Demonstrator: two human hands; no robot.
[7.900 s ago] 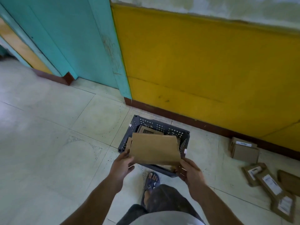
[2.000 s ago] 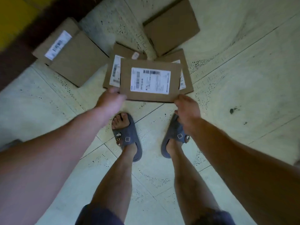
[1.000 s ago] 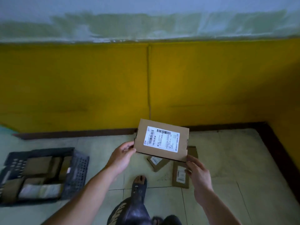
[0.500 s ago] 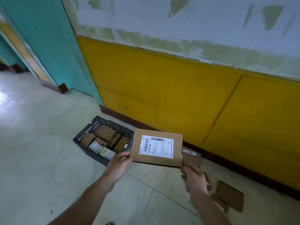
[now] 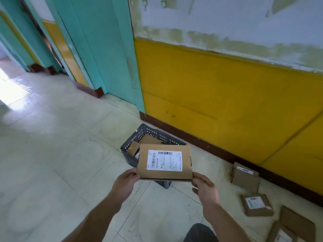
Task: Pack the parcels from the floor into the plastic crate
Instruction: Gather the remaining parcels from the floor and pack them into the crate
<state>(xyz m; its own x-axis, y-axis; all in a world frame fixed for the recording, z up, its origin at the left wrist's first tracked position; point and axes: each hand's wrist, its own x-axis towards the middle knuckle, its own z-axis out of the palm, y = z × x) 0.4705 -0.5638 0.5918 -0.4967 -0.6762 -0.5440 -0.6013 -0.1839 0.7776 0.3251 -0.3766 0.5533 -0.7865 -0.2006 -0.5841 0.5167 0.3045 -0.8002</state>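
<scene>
The left hand (image 5: 125,185) and right hand (image 5: 204,187) each gripped a near corner of the flat brown parcel (image 5: 164,161), held level over the gray crate (image 5: 139,135). It looked light and stiff, so holding both edges seemed best. More parcels (image 5: 244,179) lay on the floor (image 5: 70,154).

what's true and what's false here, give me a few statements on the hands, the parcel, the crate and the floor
1. The left hand and right hand hold the labelled parcel between them. True.
2. The crate is empty. False: brown parcels lie inside it.
3. The held parcel's label faces down. False: the white label faces up.
4. On the floor near the yellow wall lie loose parcels. True.
</scene>
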